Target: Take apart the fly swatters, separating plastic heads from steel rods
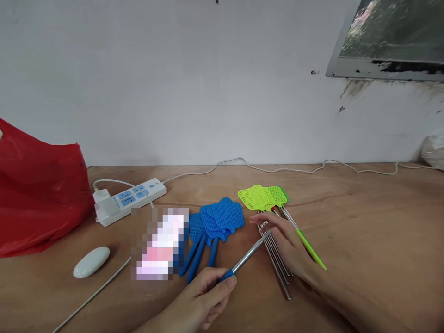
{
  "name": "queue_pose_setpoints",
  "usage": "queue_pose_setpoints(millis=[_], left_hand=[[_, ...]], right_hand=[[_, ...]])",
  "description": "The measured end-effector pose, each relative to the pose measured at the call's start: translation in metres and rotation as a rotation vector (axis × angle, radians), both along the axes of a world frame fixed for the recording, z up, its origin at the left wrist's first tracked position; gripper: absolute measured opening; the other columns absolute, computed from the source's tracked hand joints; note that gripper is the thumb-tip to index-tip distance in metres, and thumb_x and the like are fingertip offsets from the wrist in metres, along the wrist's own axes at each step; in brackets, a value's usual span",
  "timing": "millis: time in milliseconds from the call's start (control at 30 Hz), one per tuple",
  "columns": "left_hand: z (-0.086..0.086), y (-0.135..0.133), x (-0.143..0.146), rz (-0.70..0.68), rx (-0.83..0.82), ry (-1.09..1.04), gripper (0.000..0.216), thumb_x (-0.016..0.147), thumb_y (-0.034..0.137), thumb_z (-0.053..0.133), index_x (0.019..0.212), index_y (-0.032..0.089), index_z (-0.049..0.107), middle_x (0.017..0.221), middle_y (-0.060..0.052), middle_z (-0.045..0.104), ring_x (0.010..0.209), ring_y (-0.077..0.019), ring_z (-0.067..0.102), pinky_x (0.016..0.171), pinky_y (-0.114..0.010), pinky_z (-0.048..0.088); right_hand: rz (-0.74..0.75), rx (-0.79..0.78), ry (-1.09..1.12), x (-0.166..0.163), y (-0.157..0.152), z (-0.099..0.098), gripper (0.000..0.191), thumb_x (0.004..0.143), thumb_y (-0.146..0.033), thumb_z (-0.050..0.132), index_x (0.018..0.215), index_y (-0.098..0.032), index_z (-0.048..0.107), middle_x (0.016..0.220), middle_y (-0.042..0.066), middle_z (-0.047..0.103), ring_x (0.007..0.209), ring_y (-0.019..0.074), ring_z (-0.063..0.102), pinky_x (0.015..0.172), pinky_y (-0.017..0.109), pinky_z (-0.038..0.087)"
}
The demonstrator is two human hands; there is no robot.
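Note:
My left hand (204, 296) is closed around the blue grip of a metal rod (251, 253), which slants up to the right. The rod's tip meets my right hand (282, 236) or lies just in front of it; I cannot tell which. That hand is over the rods of the green fly swatters, fingers stretched out and apart. The yellow-green fly swatters (255, 197) lie fanned, with several bare metal rods (279, 263) below and one green handle (312, 249) to the right. Left of them are overlapping blue fly swatter heads (225, 215) and several blue handles (197, 259).
A pixelated bright rectangle (161, 245) lies left of the blue heads. Further left are a white power strip (138, 196) with a plug, a white oval object (92, 262) and a red plastic bag (41, 194). A white cable (277, 170) runs along the wall.

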State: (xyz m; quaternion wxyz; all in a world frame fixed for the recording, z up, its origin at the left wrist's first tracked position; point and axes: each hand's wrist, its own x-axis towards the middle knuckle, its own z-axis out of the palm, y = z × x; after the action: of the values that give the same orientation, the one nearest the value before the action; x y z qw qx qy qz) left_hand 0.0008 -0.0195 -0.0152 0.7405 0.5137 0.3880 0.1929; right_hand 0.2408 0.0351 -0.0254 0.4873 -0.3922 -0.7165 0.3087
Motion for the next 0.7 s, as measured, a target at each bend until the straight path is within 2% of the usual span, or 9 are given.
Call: queue_pose_setpoints(millis=[100, 200, 267, 367, 500, 567, 633, 700], left_hand=[[-0.001, -0.001, -0.001, -0.035, 0.050, -0.015, 0.065, 0.075, 0.084, 0.059, 0.068, 0.022, 0.038, 0.053, 0.011, 0.032, 0.046, -0.0065, 0.021, 0.044, -0.023, 0.016], [-0.002, -0.001, -0.001, -0.067, 0.070, -0.026, 0.065, 0.076, 0.084, 0.057, 0.068, 0.022, 0.038, 0.054, 0.011, 0.033, 0.047, -0.0069, 0.021, 0.045, -0.024, 0.017], [-0.002, -0.001, 0.000, -0.063, 0.065, -0.026, 0.065, 0.076, 0.084, 0.057, 0.070, 0.022, 0.038, 0.055, 0.011, 0.032, 0.048, -0.0072, 0.021, 0.046, -0.025, 0.017], [0.000, 0.000, 0.000, -0.074, 0.075, -0.002, 0.065, 0.077, 0.084, 0.057, 0.068, 0.022, 0.037, 0.056, 0.010, 0.031, 0.049, -0.0077, 0.022, 0.047, -0.026, 0.016], [0.003, 0.000, 0.000, -0.105, 0.102, 0.042, 0.065, 0.079, 0.083, 0.055, 0.066, 0.022, 0.036, 0.056, 0.010, 0.031, 0.049, -0.0077, 0.022, 0.048, -0.027, 0.014], [0.003, 0.000, 0.000, -0.101, 0.098, 0.050, 0.065, 0.079, 0.083, 0.055, 0.067, 0.022, 0.037, 0.056, 0.009, 0.032, 0.049, -0.0077, 0.023, 0.048, -0.027, 0.015], [0.001, -0.001, 0.000, -0.094, 0.088, 0.045, 0.065, 0.078, 0.083, 0.055, 0.068, 0.022, 0.037, 0.057, 0.009, 0.033, 0.049, -0.0078, 0.023, 0.048, -0.027, 0.016], [0.000, -0.001, -0.001, -0.094, 0.084, 0.039, 0.064, 0.079, 0.083, 0.056, 0.069, 0.022, 0.038, 0.057, 0.009, 0.033, 0.050, -0.0078, 0.023, 0.048, -0.027, 0.016]], right_hand=[[-0.003, 0.239, -0.395, -0.002, 0.001, -0.005, 0.063, 0.081, -0.004, 0.044, 0.139, -0.023, 0.057, 0.142, 0.009, 0.060, 0.132, 0.0264, 0.050, 0.112, 0.050, 0.040], [0.030, 0.301, -0.682, -0.004, 0.001, -0.012, 0.074, 0.083, -0.002, 0.043, 0.154, -0.022, 0.039, 0.157, 0.006, 0.044, 0.147, 0.0251, 0.033, 0.119, 0.051, 0.030], [0.037, 0.306, -0.797, -0.005, 0.002, -0.016, 0.074, 0.086, -0.004, 0.043, 0.157, -0.023, 0.033, 0.159, 0.003, 0.042, 0.150, 0.0255, 0.027, 0.121, 0.052, 0.027], [0.039, 0.301, -0.856, -0.005, 0.002, -0.017, 0.069, 0.090, -0.009, 0.045, 0.156, -0.026, 0.034, 0.155, 0.003, 0.048, 0.147, 0.0281, 0.033, 0.118, 0.055, 0.030], [0.000, 0.328, -0.787, -0.007, 0.002, -0.009, 0.046, 0.093, -0.016, 0.050, 0.137, -0.025, 0.058, 0.131, 0.008, 0.068, 0.131, 0.0319, 0.051, 0.106, 0.056, 0.043], [-0.012, 0.351, -0.740, -0.008, 0.002, -0.005, 0.039, 0.091, -0.013, 0.051, 0.125, -0.024, 0.065, 0.119, 0.010, 0.073, 0.121, 0.0313, 0.057, 0.101, 0.053, 0.047], [-0.010, 0.363, -0.717, -0.008, 0.001, -0.004, 0.042, 0.087, -0.011, 0.054, 0.126, -0.022, 0.064, 0.123, 0.011, 0.070, 0.120, 0.0308, 0.058, 0.101, 0.053, 0.047], [0.002, 0.358, -0.720, -0.007, 0.000, -0.007, 0.052, 0.084, -0.014, 0.058, 0.136, -0.020, 0.058, 0.137, 0.013, 0.063, 0.127, 0.0316, 0.054, 0.106, 0.054, 0.044]])
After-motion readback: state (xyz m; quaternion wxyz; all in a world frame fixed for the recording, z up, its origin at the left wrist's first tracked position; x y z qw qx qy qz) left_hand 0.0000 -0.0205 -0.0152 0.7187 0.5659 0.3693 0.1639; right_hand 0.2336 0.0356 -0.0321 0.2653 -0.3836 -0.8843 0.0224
